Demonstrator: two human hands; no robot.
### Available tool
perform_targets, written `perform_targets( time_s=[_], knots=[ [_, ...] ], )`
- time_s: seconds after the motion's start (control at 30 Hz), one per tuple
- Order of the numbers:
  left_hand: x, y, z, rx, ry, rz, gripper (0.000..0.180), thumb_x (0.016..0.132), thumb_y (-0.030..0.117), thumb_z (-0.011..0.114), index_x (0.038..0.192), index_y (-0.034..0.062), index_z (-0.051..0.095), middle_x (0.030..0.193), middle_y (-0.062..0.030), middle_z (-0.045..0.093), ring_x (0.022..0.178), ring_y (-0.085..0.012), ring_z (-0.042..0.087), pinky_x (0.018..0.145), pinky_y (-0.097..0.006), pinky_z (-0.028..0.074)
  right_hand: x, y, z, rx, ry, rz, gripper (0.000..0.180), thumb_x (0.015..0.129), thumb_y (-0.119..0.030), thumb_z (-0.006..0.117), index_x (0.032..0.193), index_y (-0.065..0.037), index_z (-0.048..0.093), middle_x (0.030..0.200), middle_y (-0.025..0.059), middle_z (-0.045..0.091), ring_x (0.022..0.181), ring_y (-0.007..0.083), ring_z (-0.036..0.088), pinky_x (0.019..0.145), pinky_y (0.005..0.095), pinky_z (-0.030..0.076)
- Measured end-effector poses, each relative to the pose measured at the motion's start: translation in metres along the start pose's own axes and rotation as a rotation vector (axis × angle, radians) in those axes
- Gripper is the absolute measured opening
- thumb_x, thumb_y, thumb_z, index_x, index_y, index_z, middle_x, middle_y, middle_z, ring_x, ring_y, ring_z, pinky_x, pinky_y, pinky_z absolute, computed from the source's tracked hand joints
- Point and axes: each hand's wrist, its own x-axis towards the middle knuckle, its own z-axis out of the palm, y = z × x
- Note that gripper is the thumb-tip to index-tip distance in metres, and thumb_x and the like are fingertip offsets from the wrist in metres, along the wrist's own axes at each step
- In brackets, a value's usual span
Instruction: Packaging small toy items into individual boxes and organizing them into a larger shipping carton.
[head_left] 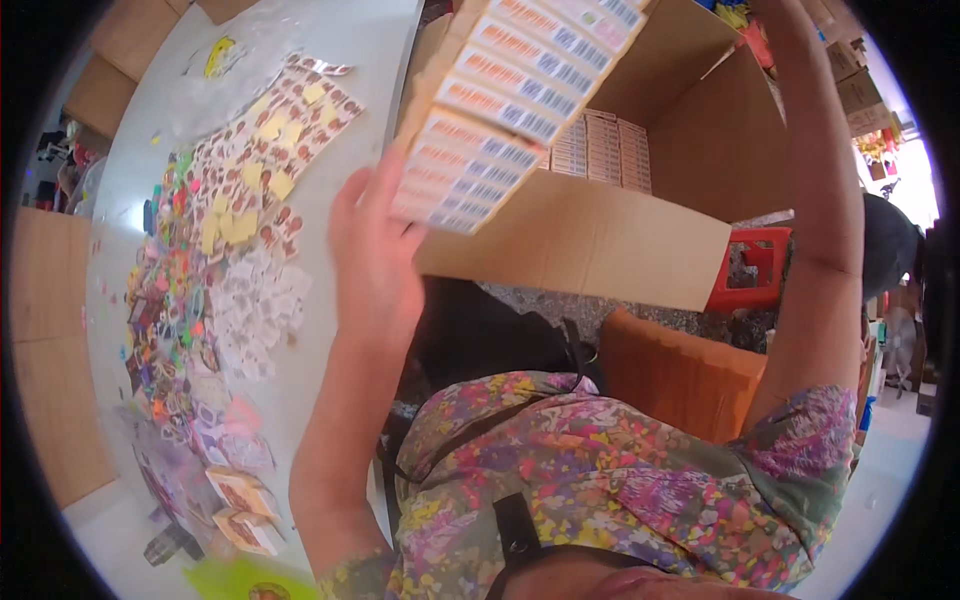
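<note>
My left hand (375,250) grips the near left edge of a row of small flat boxes (540,60). They are lined up side by side, and each shows a white label with orange print and a barcode. The row is tilted and held over the left side of a large open cardboard carton (600,240). Inside the carton, more small labelled boxes (615,150) stand packed in rows. My right forearm (820,200) stretches up past the carton's right side, and its hand lies beyond the top edge of the view.
A white table (320,300) on the left bears a sticker sheet (330,115), yellow paper pieces (240,225), white paper slips (255,310) and many colourful trinkets (155,310). A red plastic stool (760,265) and an orange-brown seat (680,370) are by the carton.
</note>
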Motion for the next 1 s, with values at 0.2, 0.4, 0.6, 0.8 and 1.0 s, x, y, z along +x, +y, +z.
perform_targets(
  time_s=[0.2,0.4,0.6,0.8,1.0],
  knots=[
    [0.126,-0.064,0.069,0.08,0.303,-0.321,0.059,0.095,0.04,0.055,0.138,0.0018,0.043,0.132,-0.0126,0.054,0.117,-0.0228,0.056,0.1,-0.041,0.043,0.036,0.081,0.057,-0.131,0.001,-0.085,0.039,0.077,-0.038,0.078,0.093,-0.004,0.066,0.083,0.0088,0.068,0.074,0.0208,0.065,0.065,0.0353,0.052],
    [0.209,-0.122,0.078,-0.12,0.286,-0.62,0.083,0.091,0.055,0.053,0.144,-0.0015,0.025,0.136,-0.0204,0.047,0.12,-0.0365,0.052,0.097,-0.052,0.045,0.022,0.167,0.136,-0.182,-0.007,-0.245,0.053,0.08,-0.05,0.069,0.106,-0.004,0.063,0.095,0.0156,0.067,0.089,0.0325,0.065,0.08,0.0419,0.053],
    [0.259,-0.171,0.046,0.165,0.394,-0.717,0.06,0.097,0.06,0.029,0.116,0.0145,0.064,0.118,-0.0068,0.065,0.113,-0.0268,0.06,0.097,-0.05,0.047,0.011,0.209,0.227,-0.152,-0.051,-0.306,0.051,0.075,-0.047,0.071,0.094,-0.001,0.06,0.087,0.0182,0.065,0.089,0.0369,0.06,0.078,0.0452,0.049],
    [0.301,-0.205,0.003,0.362,0.212,-0.932,0.072,0.098,0.062,0.014,0.139,0.0122,0.045,0.137,-0.0131,0.052,0.124,-0.0336,0.051,0.104,-0.055,0.039,0.0,0.251,0.289,-0.067,-0.101,-0.278,0.052,0.074,-0.048,0.07,0.094,0.0,0.061,0.089,0.0203,0.066,0.091,0.0392,0.059,0.08,0.0465,0.049],
    [0.35,-0.248,-0.005,0.346,0.165,-0.686,0.071,0.094,0.062,0.037,0.128,0.0014,0.051,0.126,-0.0132,0.058,0.113,-0.0277,0.057,0.093,-0.046,0.046,-0.042,0.247,0.386,0.09,-0.377,-0.304,0.037,0.083,-0.041,0.065,0.099,-0.008,0.064,0.079,0.0155,0.069,0.077,0.0389,0.067,0.066,0.0487,0.053]
  ],
)
